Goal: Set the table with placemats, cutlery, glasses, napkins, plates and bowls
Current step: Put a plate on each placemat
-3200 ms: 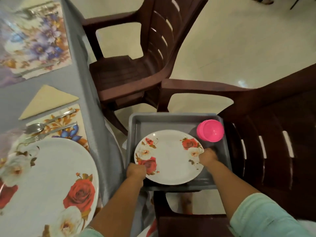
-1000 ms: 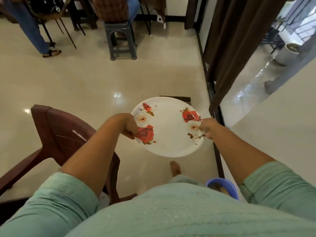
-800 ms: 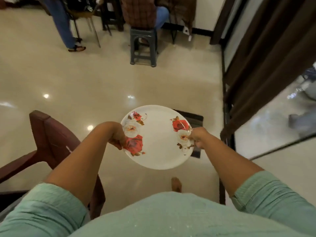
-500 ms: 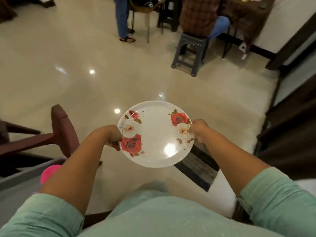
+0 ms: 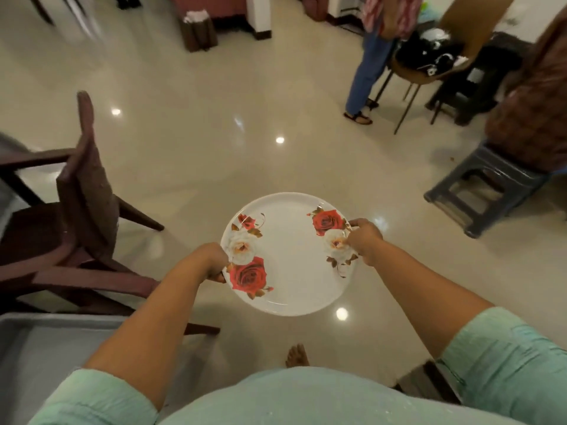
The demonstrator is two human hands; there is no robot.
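A white plate (image 5: 290,256) printed with roses is held level in the air above the floor (image 5: 196,142), in front of the body. Its left rim is gripped by the left hand (image 5: 214,260) with curled fingers; its right rim is pinched by the right hand (image 5: 363,239) — thumb on top. A brown chair (image 5: 76,216) stands to the left, a grey tray (image 5: 46,348) at lower left.

A glossy cream floor (image 5: 190,148) carries everything. On it at left stands a brown chair (image 5: 76,210), with a grey tray (image 5: 46,348) near left. At right stands a grey stool (image 5: 478,194). Far right, a wooden chair (image 5: 429,65) and a standing person's sandalled feet (image 5: 357,116). A bare foot (image 5: 297,355) rests near centre.
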